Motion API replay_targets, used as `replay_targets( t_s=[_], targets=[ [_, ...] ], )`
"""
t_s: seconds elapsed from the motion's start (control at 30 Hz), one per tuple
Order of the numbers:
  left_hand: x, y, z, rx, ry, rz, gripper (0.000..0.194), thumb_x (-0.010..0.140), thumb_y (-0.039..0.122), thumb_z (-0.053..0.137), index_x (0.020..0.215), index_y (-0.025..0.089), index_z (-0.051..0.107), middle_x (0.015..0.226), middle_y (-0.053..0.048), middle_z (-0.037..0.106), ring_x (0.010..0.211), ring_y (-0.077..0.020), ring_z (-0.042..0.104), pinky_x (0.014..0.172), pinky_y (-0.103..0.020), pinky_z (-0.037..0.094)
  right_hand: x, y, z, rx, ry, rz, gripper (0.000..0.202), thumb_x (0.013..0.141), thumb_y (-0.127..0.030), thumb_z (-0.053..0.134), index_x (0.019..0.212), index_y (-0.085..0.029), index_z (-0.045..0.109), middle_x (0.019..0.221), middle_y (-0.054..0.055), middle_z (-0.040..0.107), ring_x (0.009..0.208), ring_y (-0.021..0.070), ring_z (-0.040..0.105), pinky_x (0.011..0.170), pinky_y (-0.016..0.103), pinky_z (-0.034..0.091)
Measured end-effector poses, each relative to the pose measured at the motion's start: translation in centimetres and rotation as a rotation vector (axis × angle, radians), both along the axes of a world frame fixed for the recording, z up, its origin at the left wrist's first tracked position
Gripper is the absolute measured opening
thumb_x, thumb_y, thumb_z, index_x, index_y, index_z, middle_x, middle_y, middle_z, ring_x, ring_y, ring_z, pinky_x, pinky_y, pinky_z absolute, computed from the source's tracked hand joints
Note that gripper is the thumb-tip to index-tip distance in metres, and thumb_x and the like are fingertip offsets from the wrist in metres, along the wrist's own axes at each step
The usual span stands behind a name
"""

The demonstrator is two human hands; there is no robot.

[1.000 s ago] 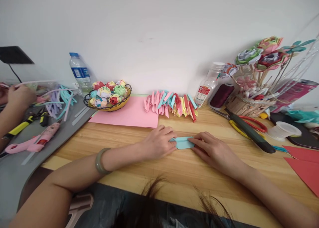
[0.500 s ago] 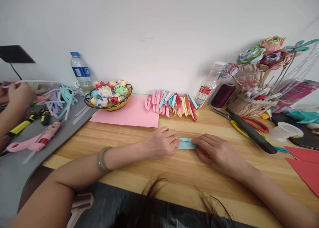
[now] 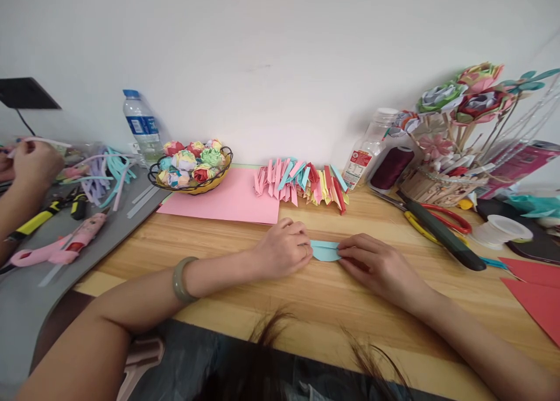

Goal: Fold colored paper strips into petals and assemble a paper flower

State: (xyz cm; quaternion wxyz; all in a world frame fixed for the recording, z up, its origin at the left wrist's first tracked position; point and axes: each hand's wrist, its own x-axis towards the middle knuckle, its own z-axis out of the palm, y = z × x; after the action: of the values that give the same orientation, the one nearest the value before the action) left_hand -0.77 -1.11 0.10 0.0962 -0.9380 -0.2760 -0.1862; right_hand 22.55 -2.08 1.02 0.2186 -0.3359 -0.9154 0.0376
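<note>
The little blue paper (image 3: 325, 252) was low over the wooden worktop (image 3: 262, 299), between the two hands. The left hand (image 3: 286, 249) was curled up nearly closed, with its thumb and fingers pinching the left end. The right hand (image 3: 378, 264) was a bit less curled, and its fingertips pinched the right end. The paper had a fold running along it near the top.

Behind the left hand was a yellow basket (image 3: 212, 185) with a dark, loopy rim. It was full of paper flowers (image 3: 184, 160), red, green, yellow, white and blue, piled higher than the rim. The basket sat partly on a pink sheet (image 3: 245, 205). Beside it was a water bottle (image 3: 142, 126) with a blue cap.

On the right, a wooden pot (image 3: 437, 188) held lots of sticks, with big paper blooms (image 3: 479, 106) on top. Near it, a clear bottle (image 3: 371, 138) with a white cap leaned by the wall, and I could not tell what was in it. Folded strips (image 3: 301, 182) lay bunched between the basket and that bottle.
</note>
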Motion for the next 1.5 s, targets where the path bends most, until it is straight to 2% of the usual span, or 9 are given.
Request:
replay_targets(
  t_s=[0.1, 0.2, 0.3, 0.4, 0.8, 1.13, 1.37, 1.43, 1.5],
  targets=[
    [0.4, -0.2, 0.4, -0.163, -0.104, 0.144, 0.021, 0.085, 0.027, 0.047, 0.076, 0.019, 0.065, 0.081, -0.001, 0.067, 0.088, -0.0160, 0.048, 0.077, -0.035, 0.030, -0.1, 0.2, -0.1, -0.072, 0.076, -0.014, 0.020, 0.087, -0.022, 0.043, 0.081, -0.019, 0.062, 0.086, 0.008, 0.062, 0.081, 0.0185, 0.057, 0.071, 0.034, 0.049],
    [0.9, -0.2, 0.7, -0.328, -0.178, 0.275, 0.015, 0.080, 0.026, 0.053, 0.073, 0.020, 0.066, 0.077, 0.000, 0.066, 0.087, -0.0163, 0.048, 0.076, -0.034, 0.031, -0.3, 0.6, -0.1, -0.176, 0.129, -0.086, 0.020, 0.086, -0.025, 0.045, 0.075, -0.019, 0.061, 0.079, 0.007, 0.060, 0.073, 0.0172, 0.056, 0.065, 0.032, 0.048],
    [1.1, -0.2, 1.0, -0.439, -0.213, 0.341, 0.010, 0.076, 0.025, 0.056, 0.072, 0.021, 0.065, 0.074, 0.002, 0.064, 0.087, -0.0172, 0.048, 0.075, -0.033, 0.034, -0.4, 0.9, 0.0, -0.312, 0.152, -0.159, 0.018, 0.083, -0.027, 0.048, 0.073, -0.018, 0.060, 0.074, 0.004, 0.058, 0.064, 0.0147, 0.054, 0.058, 0.028, 0.046],
    [1.2, -0.2, 1.0, -0.500, -0.239, 0.374, 0.008, 0.074, 0.022, 0.057, 0.070, 0.020, 0.063, 0.073, 0.002, 0.064, 0.086, -0.0173, 0.048, 0.076, -0.033, 0.035, -0.5, 1.0, 0.0, -0.361, 0.158, -0.183, 0.016, 0.082, -0.026, 0.050, 0.072, -0.018, 0.059, 0.073, 0.003, 0.058, 0.063, 0.0139, 0.053, 0.057, 0.027, 0.044],
    [1.2, -0.4, 0.5, -0.412, -0.120, 0.363, 0.021, 0.086, 0.029, 0.041, 0.079, 0.018, 0.057, 0.086, -0.003, 0.055, 0.090, -0.0198, 0.042, 0.077, -0.037, 0.035, -1.2, 0.5, -0.3, -0.141, 0.041, -0.238, 0.022, 0.086, -0.026, 0.042, 0.068, -0.019, 0.051, 0.069, 0.004, 0.053, 0.064, 0.0154, 0.051, 0.059, 0.028, 0.043],
    [1.2, -0.1, 0.2, -0.486, -0.207, 0.406, 0.012, 0.077, 0.028, 0.054, 0.072, 0.017, 0.059, 0.086, -0.004, 0.053, 0.094, -0.0219, 0.039, 0.082, -0.039, 0.035, -1.4, 0.6, -0.8, -0.107, -0.036, -0.257, 0.017, 0.086, -0.023, 0.044, 0.069, -0.019, 0.046, 0.073, 0.006, 0.053, 0.069, 0.0184, 0.050, 0.063, 0.032, 0.043],
    [1.2, -0.5, 0.3, -0.378, -0.149, 0.440, 0.008, 0.070, 0.024, 0.057, 0.066, 0.017, 0.057, 0.085, -0.004, 0.053, 0.093, -0.0224, 0.039, 0.080, -0.038, 0.035, -1.5, 0.6, -1.0, -0.046, -0.062, -0.236, 0.015, 0.085, -0.022, 0.046, 0.070, -0.019, 0.046, 0.073, 0.006, 0.052, 0.070, 0.0194, 0.049, 0.063, 0.032, 0.042],
    [1.0, -0.6, 0.5, -0.346, -0.154, 0.454, 0.006, 0.069, 0.022, 0.058, 0.070, 0.016, 0.056, 0.088, -0.005, 0.053, 0.092, -0.0221, 0.040, 0.079, -0.037, 0.036, -1.5, 0.6, -1.1, -0.035, -0.059, -0.229, 0.015, 0.085, -0.022, 0.046, 0.071, -0.018, 0.046, 0.073, 0.006, 0.052, 0.070, 0.0193, 0.048, 0.064, 0.032, 0.042],
    [0.8, -0.7, 0.5, -0.281, -0.163, 0.392, 0.014, 0.070, 0.019, 0.057, 0.083, 0.016, 0.057, 0.099, -0.006, 0.054, 0.096, -0.0216, 0.041, 0.080, -0.036, 0.036, -1.4, 0.6, -1.2, -0.036, -0.059, -0.231, 0.015, 0.085, -0.022, 0.047, 0.071, -0.018, 0.047, 0.074, 0.006, 0.052, 0.070, 0.0192, 0.048, 0.064, 0.032, 0.042]
  ],
)
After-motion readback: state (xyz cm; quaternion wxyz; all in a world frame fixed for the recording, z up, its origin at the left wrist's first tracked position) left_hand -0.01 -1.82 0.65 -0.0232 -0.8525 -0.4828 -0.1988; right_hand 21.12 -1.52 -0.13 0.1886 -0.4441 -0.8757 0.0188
